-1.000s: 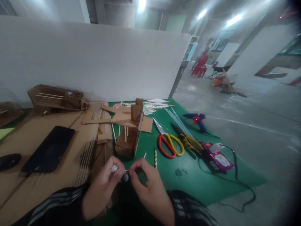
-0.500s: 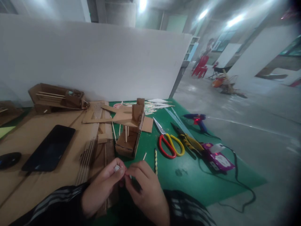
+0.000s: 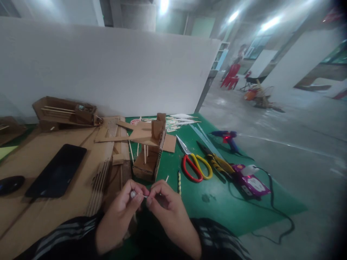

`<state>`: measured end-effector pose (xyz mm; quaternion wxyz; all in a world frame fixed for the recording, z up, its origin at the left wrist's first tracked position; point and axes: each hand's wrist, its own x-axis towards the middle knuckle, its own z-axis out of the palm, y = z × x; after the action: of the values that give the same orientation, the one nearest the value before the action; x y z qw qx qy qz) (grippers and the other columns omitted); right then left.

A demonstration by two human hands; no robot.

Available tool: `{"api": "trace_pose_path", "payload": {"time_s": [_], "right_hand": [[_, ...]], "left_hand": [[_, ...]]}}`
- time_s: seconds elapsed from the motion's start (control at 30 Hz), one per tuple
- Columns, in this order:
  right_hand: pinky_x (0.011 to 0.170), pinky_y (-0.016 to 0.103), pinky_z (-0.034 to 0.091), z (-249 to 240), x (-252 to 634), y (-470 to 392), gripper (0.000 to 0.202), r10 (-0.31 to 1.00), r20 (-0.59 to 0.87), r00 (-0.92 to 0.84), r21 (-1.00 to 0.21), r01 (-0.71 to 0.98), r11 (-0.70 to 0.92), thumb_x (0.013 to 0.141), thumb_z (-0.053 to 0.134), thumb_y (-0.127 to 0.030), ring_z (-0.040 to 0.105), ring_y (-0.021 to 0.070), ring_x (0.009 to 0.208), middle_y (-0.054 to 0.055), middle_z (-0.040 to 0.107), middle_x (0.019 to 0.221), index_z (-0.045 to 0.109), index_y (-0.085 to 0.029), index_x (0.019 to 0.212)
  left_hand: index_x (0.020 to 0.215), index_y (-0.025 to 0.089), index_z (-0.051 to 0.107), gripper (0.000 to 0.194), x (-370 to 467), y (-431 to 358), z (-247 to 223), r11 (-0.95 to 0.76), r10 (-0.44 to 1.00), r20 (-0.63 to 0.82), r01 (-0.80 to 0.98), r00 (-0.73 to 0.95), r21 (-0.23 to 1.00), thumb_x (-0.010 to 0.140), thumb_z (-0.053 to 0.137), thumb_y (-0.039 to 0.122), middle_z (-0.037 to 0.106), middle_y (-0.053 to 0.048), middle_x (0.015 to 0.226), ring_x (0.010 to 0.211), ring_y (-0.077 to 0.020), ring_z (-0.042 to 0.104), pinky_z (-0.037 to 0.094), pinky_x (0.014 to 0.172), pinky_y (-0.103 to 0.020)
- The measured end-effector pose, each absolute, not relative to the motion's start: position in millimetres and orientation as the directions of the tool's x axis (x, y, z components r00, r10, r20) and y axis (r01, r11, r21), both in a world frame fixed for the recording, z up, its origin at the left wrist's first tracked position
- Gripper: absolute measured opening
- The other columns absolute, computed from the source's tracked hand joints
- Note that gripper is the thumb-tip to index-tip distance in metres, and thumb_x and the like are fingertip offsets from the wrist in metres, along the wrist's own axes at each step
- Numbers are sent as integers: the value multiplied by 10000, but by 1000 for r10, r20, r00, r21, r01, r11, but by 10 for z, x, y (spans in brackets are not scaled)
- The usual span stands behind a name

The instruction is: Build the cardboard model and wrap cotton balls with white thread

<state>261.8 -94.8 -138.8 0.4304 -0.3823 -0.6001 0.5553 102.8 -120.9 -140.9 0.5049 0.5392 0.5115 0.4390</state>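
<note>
Near centre, my left hand [image 3: 115,221] pinched a small whitish piece [image 3: 132,194]; my right hand [image 3: 176,221] gripped a thin strand [image 3: 145,196], exposed between them.

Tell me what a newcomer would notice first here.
Probably the red-and-yellow-handled scissors, right of centre on the green tabletop. Next, front centre, the left hand holding a small whitish piece and the right hand pinching a thin pale bit. A black phone lies on cardboard at left.
</note>
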Motion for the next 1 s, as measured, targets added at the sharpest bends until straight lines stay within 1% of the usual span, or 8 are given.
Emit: {"api": "trace_pose_path", "payload": {"time_s": [0.1, 0.2, 0.33, 0.47, 0.7, 0.77, 0.9, 1.0], "right_hand": [[634, 227, 412, -1397, 2618, -952, 132, 938, 23, -345, -999, -49, 6, 859, 618, -264, 493, 125, 691, -18, 517, 753, 550, -184, 779], [632, 223, 398, -1411, 2624, -972, 138, 943, 28, -332, -999, 7, 32, 882, 593, -262, 485, 122, 686, -22, 525, 730, 554, -180, 779], [651, 226, 409, -1437, 2631, -994, 113, 949, 61, -309, -994, 67, 86, 882, 582, -229, 495, 126, 698, -18, 542, 738, 563, -178, 782], [651, 228, 415, -1441, 2631, -986, 141, 951, 43, -307, -994, 84, 72, 898, 583, -276, 498, 129, 702, -14, 544, 749, 569, -180, 796], [649, 232, 424, -1436, 2615, -963, 190, 939, -27, -344, -999, -31, -40, 912, 590, -351, 502, 125, 689, -17, 539, 737, 579, -175, 841], [651, 238, 431, -1438, 2621, -966, 187, 944, -2, -329, -1000, -7, -5, 915, 588, -344, 514, 128, 691, -11, 551, 745, 584, -175, 834], [702, 250, 448, -1416, 2641, -973, 137, 941, 162, -297, -973, 108, 202, 920, 576, -258, 567, 146, 757, 21, 605, 807, 626, -175, 822], [726, 256, 462, -1412, 2646, -973, 101, 911, 286, -297, -924, 168, 345, 896, 572, -170, 597, 157, 795, 40, 636, 830, 647, -171, 828]], "left_hand": [[880, 204, 522, 257, 1019, -1214, -1395, 3, 997, -21, 227, 77, 974, 974, 426, 423, 581, -29, 892, 721, -159, 495, 396, 693, -286], [857, 204, 531, 266, 1018, -1221, -1400, -20, 997, -5, 300, 83, 954, 967, 431, 425, 557, -13, 810, 707, -164, 491, 386, 673, -278], [842, 204, 527, 276, 1031, -1229, -1421, -3, 994, -32, 313, 106, 950, 959, 438, 438, 506, 13, 740, 667, -155, 470, 383, 644, -263], [845, 202, 540, 263, 1026, -1215, -1417, 45, 993, -75, 291, 91, 956, 934, 480, 442, 468, 34, 687, 611, -139, 440, 368, 581, -243], [835, 194, 585, 193, 1008, -1186, -1348, 24, 998, -40, 323, 41, 946, 907, 533, 366, 599, -5, 757, 716, -163, 558, 434, 675, -253], [831, 195, 590, 194, 1010, -1192, -1346, 17, 999, -27, 341, 27, 940, 903, 539, 368, 612, -7, 757, 711, -164, 569, 440, 670, -255], [814, 200, 596, 187, 997, -1201, -1377, 13, 1000, -13, 398, -4, 917, 889, 565, 369, 618, 0, 730, 680, -161, 572, 445, 635, -254], [921, 207, 596, 163, 978, -1190, -1410, 31, 999, -23, 389, -24, 921, 884, 585, 365, 676, -13, 826, 770, -172, 625, 481, 703, -261]]}}
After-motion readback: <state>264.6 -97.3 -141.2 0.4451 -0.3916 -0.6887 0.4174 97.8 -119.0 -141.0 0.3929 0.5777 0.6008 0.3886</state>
